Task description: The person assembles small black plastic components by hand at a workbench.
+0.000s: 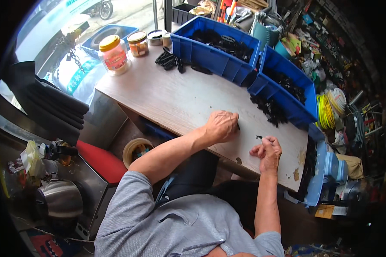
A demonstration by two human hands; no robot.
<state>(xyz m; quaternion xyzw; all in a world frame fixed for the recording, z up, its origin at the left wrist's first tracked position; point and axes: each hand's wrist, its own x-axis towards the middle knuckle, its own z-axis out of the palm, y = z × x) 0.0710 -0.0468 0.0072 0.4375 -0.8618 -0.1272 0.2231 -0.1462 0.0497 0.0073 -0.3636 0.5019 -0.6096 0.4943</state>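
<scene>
My left hand (222, 126) is closed above the middle of the pale tabletop (167, 94), back of the hand up. A sliver of something black shows at its fingertips; the fingers hide the rest. To the right, my right hand (268, 155) is closed with thumb and forefinger pressed together. A small black toothed piece (258, 137) appears just beyond those fingertips; whether they touch it I cannot tell. Past both hands, a heap of small black parts (270, 110) lies against the right blue bin (283, 100). Longer black oval pieces (169, 60) lie near the left blue bin (214, 58).
A yellow-lidded jar (113, 55), a smaller jar (138, 44) and tins (155, 37) stand at the table's far left. A light blue crate (316, 175) is beyond the right end. Below left are a bucket (135, 150) and a steel kettle (62, 199).
</scene>
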